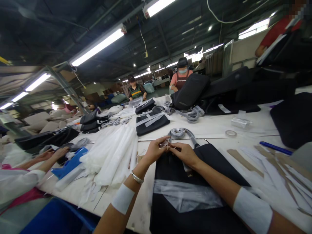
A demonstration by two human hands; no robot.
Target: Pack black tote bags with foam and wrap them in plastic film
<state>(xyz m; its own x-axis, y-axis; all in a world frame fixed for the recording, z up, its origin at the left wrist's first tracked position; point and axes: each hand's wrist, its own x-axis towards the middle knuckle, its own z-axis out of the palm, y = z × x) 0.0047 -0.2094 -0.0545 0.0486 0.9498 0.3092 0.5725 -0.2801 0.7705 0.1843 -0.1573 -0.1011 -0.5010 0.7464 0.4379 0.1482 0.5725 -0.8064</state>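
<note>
By the worktop's (145, 203) near edge, under tube lights (98, 47), my left hand (156, 151) and right hand (185, 154) pinch wrap (167, 142) above a handbag (175, 172).

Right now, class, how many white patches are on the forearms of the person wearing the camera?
2: one patch on the left forearm, below the silver bracelet; the other on the right forearm. Any further up the arms would be out of view.
</note>
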